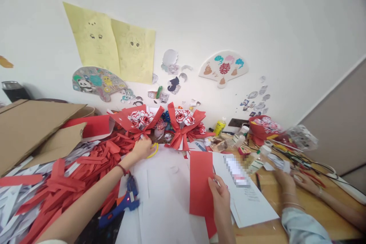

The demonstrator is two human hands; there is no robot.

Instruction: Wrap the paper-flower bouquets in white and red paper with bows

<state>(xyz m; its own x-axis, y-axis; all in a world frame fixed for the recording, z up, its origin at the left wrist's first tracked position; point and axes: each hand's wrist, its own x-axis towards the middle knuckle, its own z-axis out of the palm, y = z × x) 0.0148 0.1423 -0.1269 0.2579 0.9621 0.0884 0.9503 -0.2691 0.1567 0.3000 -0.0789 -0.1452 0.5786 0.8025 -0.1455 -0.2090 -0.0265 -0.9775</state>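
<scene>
My right hand pinches a rectangular sheet of red paper upright by its right edge, thumb in front. More red paper shows below it. My left hand reaches to the base of the left bouquet of red-and-white paper flowers. Its fingers close around yellow-handled scissors, of which only a yellow loop shows; the blades are hidden. Below my left forearm lies a blue glue gun with a small lit light. White paper sheets cover the table between my hands.
Red and white paper strips heap up at left beside cardboard. A second bouquet stands at the back. At right, a co-worker's hands work near bottles, cables and a printed sheet.
</scene>
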